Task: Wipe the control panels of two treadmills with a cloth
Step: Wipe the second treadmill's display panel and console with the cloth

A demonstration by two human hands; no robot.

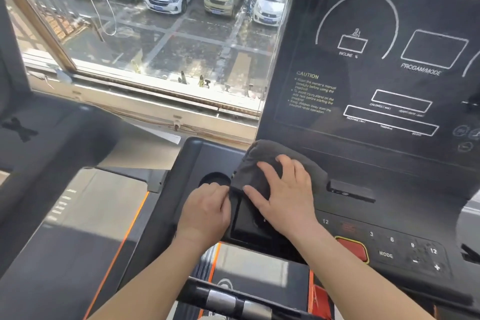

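The right hand (285, 195) is pressed flat on the cloth (248, 173), its edge pinched by the left hand (205, 208), probably for smoothing.

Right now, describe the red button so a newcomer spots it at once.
Start at the tall black display panel and drop to the key strip below it. The red button sits left of the MODE label, beside the forearm of the right hand. It is the only coloured key: red with a yellow rim, among white numerals.
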